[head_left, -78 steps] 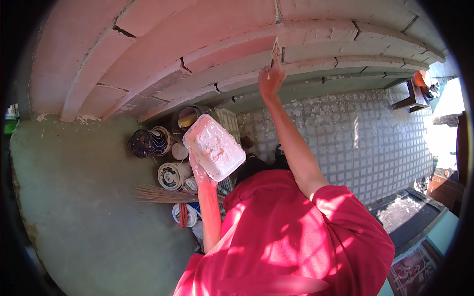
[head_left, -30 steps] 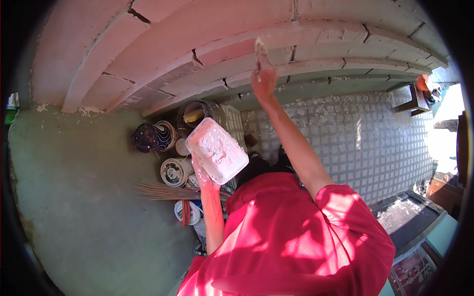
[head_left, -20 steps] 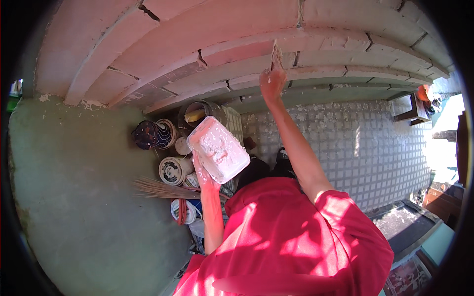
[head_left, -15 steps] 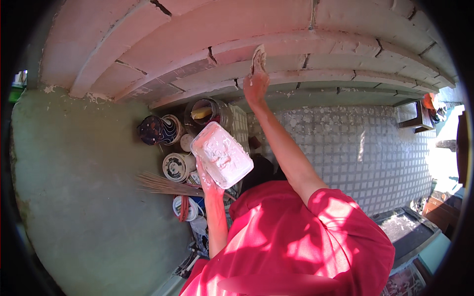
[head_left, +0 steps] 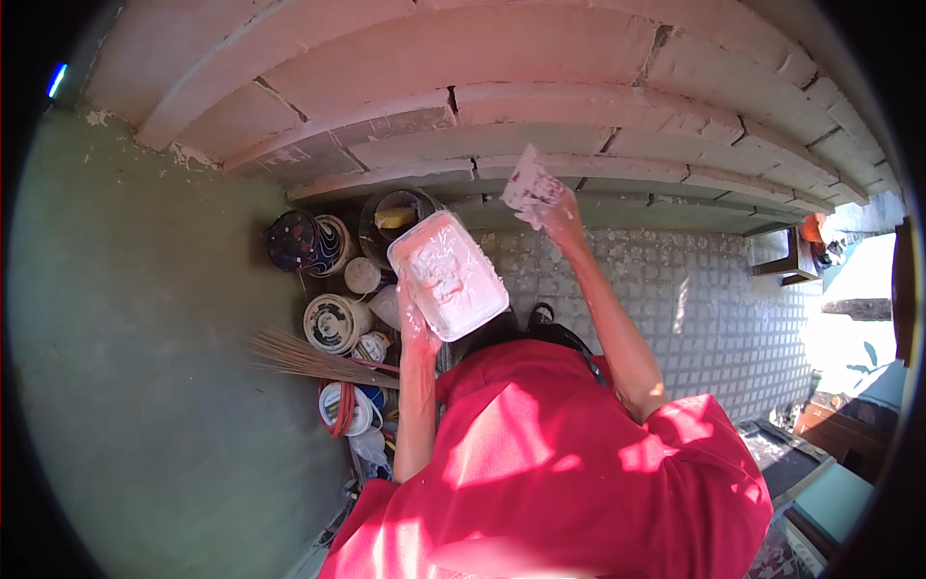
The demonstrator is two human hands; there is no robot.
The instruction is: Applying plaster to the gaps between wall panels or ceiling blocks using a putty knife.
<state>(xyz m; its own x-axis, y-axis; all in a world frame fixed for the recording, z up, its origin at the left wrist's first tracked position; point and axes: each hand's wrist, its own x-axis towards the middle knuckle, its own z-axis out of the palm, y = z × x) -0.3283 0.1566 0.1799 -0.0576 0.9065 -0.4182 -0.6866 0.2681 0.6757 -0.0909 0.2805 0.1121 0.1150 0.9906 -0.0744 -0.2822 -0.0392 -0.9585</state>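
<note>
A clear rectangular tub [head_left: 481,322] of pinkish-white putty [head_left: 446,270] rests in my left hand [head_left: 417,326], whose fingers wrap its left side and underside. The paste is heaped and scraped uneven, with smears along the rim. My right hand [head_left: 562,216] grips a putty knife [head_left: 530,183]. Its blade is coated in paste and points up and left, short of the stepped wall [head_left: 550,108]; its handle is hidden in my fingers. Paste also smears my right fingers. Dark gaps cut across the wall's ledges.
Left of the tub stand several buckets, among them a white-lidded one [head_left: 333,323] and a dark one [head_left: 291,241]. A stick broom [head_left: 299,359] lies across them, beside a green wall [head_left: 164,338]. Patterned floor tiles [head_left: 656,289] run right toward a wooden stool [head_left: 793,256].
My right hand with the putty knife has drawn down and right, back from the wall's ledges, and the blade has turned leftward. In the picture the tub has shifted slightly up and right.
</note>
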